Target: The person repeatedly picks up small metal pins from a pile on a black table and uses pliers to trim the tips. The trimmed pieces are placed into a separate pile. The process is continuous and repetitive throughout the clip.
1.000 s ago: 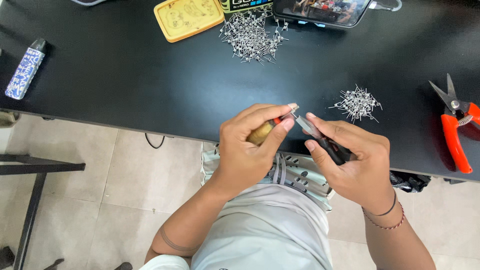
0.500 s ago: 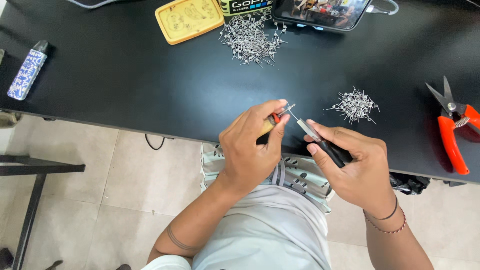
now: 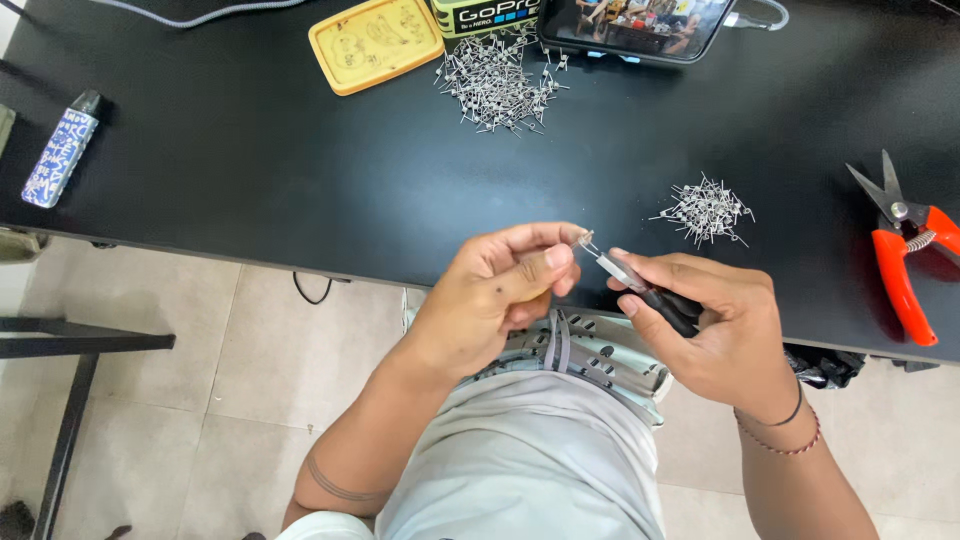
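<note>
Head view: a tiny metal wire piece (image 3: 585, 240) sits pinched between the thumb and fingertips of the left hand (image 3: 495, 295), held in the air just off the near edge of the black tabletop (image 3: 300, 180). The right hand (image 3: 715, 325) is clenched around the dark handles of small pliers (image 3: 640, 285), whose pale tip touches the wire piece. Both hands are close together, above the person's lap.

Taking the wire piece as the landmark: just beyond it and to the right, a small pile of similar wire pieces (image 3: 705, 210) lies on the tabletop. Well beyond it, near the far edge, lies a larger pile of the same pieces (image 3: 495, 80). Beyond that pile and to the left rests a yellow rectangular tin (image 3: 375, 42); a phone (image 3: 640, 25) with a lit screen lies to the right of the pile. Far right of the wire piece lie orange-handled snips (image 3: 905, 250). Far left, a small blue patterned device (image 3: 62, 150) lies near the tabletop's end.
</note>
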